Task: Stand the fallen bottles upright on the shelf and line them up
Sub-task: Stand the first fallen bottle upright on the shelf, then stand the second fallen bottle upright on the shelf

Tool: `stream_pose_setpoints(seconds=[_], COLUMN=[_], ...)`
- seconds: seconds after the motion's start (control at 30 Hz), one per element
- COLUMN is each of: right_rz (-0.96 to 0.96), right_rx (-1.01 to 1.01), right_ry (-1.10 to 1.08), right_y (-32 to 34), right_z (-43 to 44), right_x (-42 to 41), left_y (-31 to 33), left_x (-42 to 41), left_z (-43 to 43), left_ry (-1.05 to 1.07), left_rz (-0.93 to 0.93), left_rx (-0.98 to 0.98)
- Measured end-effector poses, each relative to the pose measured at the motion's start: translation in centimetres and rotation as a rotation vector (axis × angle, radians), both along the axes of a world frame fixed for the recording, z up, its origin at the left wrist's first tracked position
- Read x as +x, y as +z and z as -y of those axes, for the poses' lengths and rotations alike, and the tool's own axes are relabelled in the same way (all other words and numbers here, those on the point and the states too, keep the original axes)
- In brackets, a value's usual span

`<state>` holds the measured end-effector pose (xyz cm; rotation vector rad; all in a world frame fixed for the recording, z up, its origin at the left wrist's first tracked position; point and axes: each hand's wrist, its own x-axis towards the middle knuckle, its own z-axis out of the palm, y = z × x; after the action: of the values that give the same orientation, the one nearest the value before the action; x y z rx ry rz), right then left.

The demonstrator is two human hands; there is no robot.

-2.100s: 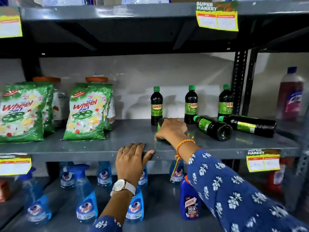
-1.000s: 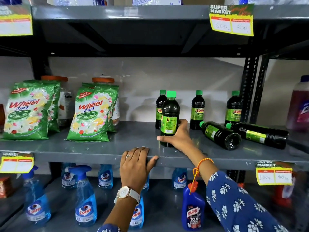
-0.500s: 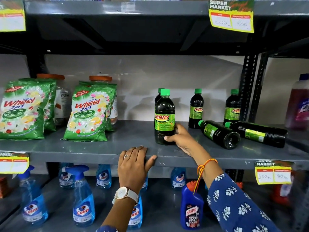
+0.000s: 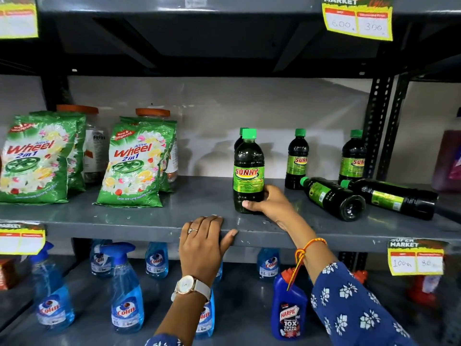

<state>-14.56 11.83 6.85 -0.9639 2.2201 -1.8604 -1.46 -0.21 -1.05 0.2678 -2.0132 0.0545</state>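
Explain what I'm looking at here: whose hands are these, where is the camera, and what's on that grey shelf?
No robot here: a person wears a camera on the head, looking down at their own hands. The right hand grips the base of an upright Sunny bottle near the front of the middle shelf. The left hand rests on the shelf's front edge and holds nothing. Three more bottles stand at the back, one mostly hidden behind the held one. Two fallen bottles lie on their sides to the right. Detergent bags stand to the left; blue spray bottles fill the shelf below.
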Motion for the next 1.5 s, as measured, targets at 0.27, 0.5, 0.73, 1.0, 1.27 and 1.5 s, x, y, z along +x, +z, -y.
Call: stream_pose_setpoints(seconds=[0.27, 0.5, 0.73, 1.0, 1.27, 1.5], right_rz=[-0.055, -0.095, -0.072, -0.338, -0.31, -0.234], right_rx=[0.102, 0.131, 0.159, 0.186, 0.991, 0.741], right_ry=[-0.012, 0.02, 0.049, -0.388, -0.582, -0.534], right_y=[0.3, 0.1, 0.3, 4.2, 6.0, 4.2], right_z=[-1.5, -3.1, -3.5, -10.0, -12.2, -12.1], right_x=[2.2, 4.5, 5.2, 1.3, -5.0, -7.3], left_y=[0.2, -0.2, -0.3, 1.4, 4.7, 3.9], left_x=[0.5, 0.2, 0.4, 0.1, -6.2, -7.0], left_z=[-0.4, -0.4, -0.8, -7.3, -14.9, -14.8], left_ry=[0.007, -0.023, -0.052, -0.346, -0.13, -0.066], left_rz=[0.087, 0.02, 0.027, -0.141, 0.318, 0.311], left_rx=[0.043, 0.03, 0.08, 0.075, -0.015, 0.014])
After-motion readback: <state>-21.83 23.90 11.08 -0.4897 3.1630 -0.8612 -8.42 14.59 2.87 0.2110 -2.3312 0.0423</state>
